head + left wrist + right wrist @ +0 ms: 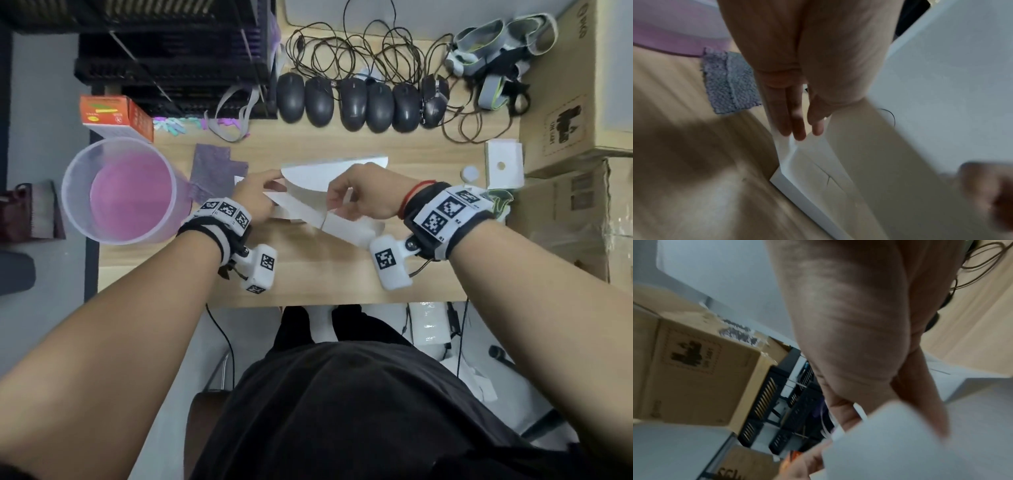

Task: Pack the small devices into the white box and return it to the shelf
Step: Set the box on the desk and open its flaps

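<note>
- Head view: white box (318,195) lies on the wooden desk (308,274), near its middle, with its lid flap raised toward the far side. The left hand (255,198) rests at the box's left end, fingers fairly straight against the card. The right hand (363,195) has its fingers curled, pinching a flap at the near front edge of the box. A row of six dark computer mice (363,101) lines the far part of the desk, their cables tangled behind them. A clear jug with a pink bottom (120,192) stands at the left, a purple cloth (214,171) just right of it, and an orange carton (116,116) beyond the jug. Cardboard boxes (579,85) are stacked at the right edge.
- Left wrist view: straight fingers (795,120) press along the left end wall of the white box (818,191), holding nothing in a curl. The purple cloth (729,81) lies on the desk just left of them. The picture is blurred.
- Right wrist view: thumb and fingers (844,412) close narrowly on a white flap (890,434) of the box. A cardboard box (701,369) and a black rack (781,402) show behind, blurred.
</note>
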